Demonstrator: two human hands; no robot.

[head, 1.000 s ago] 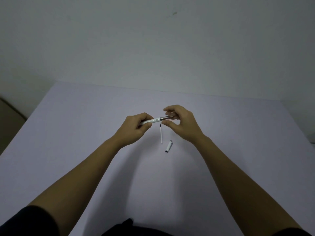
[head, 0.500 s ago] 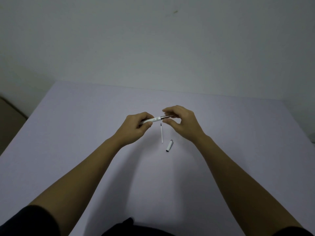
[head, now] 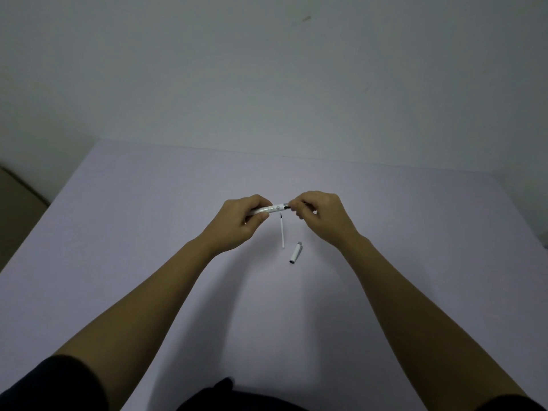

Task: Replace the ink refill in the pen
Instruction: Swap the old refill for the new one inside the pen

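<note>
A white pen [head: 271, 209] is held level above the table between both hands. My left hand [head: 237, 222] grips its white barrel. My right hand [head: 321, 216] closes on the dark tip end, which its fingers hide. Below the pen a thin white ink refill [head: 282, 231] with a dark tip lies on the table, pointing away from me. The white pen cap [head: 296, 252] lies just right of the refill, nearer to me.
The pale lilac table [head: 148, 232] reaches to a plain grey wall at the back. Its left edge drops off beside a brownish surface [head: 14, 203]. Dark sleeves show at the bottom corners.
My right hand has slid closer to the left hand along the pen, so less of the dark tip section shows. The refill and the cap lie where they were.
</note>
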